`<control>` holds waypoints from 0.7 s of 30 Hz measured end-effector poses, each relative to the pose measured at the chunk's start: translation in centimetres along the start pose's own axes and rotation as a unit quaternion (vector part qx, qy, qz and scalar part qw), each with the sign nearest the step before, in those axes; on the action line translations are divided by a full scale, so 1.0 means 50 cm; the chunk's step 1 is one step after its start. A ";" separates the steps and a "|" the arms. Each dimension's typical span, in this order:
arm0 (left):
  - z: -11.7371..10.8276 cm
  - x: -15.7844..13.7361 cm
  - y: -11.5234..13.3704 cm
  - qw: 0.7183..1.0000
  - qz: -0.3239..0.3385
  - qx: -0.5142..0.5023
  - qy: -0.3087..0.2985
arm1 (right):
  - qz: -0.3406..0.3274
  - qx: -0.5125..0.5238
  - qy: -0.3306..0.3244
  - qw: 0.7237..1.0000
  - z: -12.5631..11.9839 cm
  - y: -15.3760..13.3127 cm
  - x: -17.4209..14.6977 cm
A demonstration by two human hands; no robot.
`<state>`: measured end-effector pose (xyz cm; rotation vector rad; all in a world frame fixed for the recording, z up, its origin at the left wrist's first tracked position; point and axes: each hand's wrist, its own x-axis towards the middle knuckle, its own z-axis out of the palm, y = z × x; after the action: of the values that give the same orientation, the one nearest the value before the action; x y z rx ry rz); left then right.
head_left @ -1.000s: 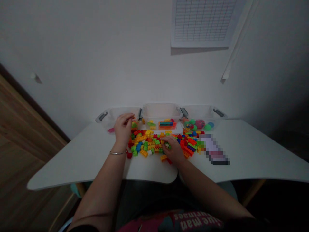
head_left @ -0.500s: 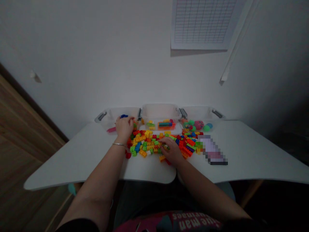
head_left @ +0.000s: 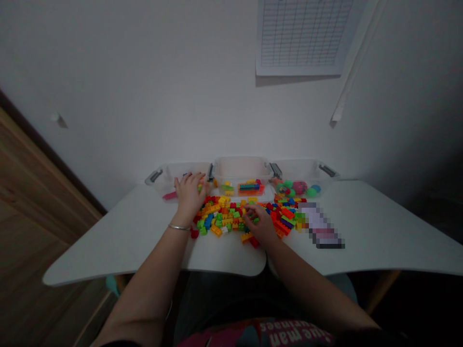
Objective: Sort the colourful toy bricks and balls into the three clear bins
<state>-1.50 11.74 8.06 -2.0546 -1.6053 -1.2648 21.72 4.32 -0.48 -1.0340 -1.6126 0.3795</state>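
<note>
Over the front of the left clear plastic bin (head_left: 170, 169), my left hand (head_left: 190, 193) is open, its fingers spread. A bit of dark blue (head_left: 185, 174) shows behind those fingers. My right hand (head_left: 259, 222) is at the pile of toy building bricks (head_left: 226, 212), thumb and fingers curled in a pinch. At its fingertips is a small yellow brick (head_left: 244, 211), partly covered by the fingers. Red, orange, green, blue and yellow bricks lie loose around both hands.
The middle clear bin (head_left: 242, 166) has bricks in it, and the right clear bin (head_left: 298, 167) holds colourful balls. A white lid (head_left: 267, 194) lies in front. A pixelated phone-like object (head_left: 321, 226) rests on the white table (head_left: 379, 226), right of the pile.
My left hand has opened and spread its fingers; the dark blue piece at its fingertips has dropped lower into the bin. My right hand has lifted slightly with a yellow brick at its fingertips.
</note>
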 end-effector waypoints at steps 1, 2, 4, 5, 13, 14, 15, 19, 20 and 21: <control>-0.005 -0.011 0.025 1.000 -0.004 -0.010 0.008 | 0.012 0.005 -0.001 1.000 0.001 0.000 0.000; -0.009 -0.025 0.051 1.000 -0.002 -0.025 0.000 | 0.022 0.009 -0.002 1.000 0.002 -0.001 -0.001; -0.011 -0.058 0.099 0.996 0.013 -0.057 -0.062 | 0.035 0.015 0.000 0.999 0.002 -0.003 -0.002; -0.008 -0.076 0.118 0.992 0.020 -0.071 -0.106 | 0.036 0.018 0.001 0.999 0.003 -0.004 -0.002; 0.023 -0.149 0.169 0.963 -0.024 -0.134 -0.232 | 0.011 0.018 -0.016 1.000 0.003 0.002 -0.001; 0.023 -0.148 0.169 0.961 -0.035 -0.140 -0.237 | 0.007 0.015 -0.017 1.000 0.004 0.003 -0.001; 0.023 -0.147 0.168 0.958 -0.044 -0.147 -0.243 | 0.001 0.011 -0.019 1.000 0.004 0.005 -0.001; 0.026 -0.146 0.165 0.944 -0.077 -0.181 -0.266 | -0.027 -0.010 -0.030 0.999 0.004 0.005 -0.001; 0.029 -0.147 0.163 0.942 -0.084 -0.189 -0.265 | -0.035 -0.017 -0.032 0.999 0.003 0.004 0.000; 0.031 -0.149 0.162 0.940 -0.090 -0.198 -0.263 | -0.043 -0.024 -0.033 0.998 0.002 0.003 0.000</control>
<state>6.21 4.80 4.06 -2.7311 -1.9166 -1.2458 21.67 4.43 -0.61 -0.9937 -1.7268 0.3210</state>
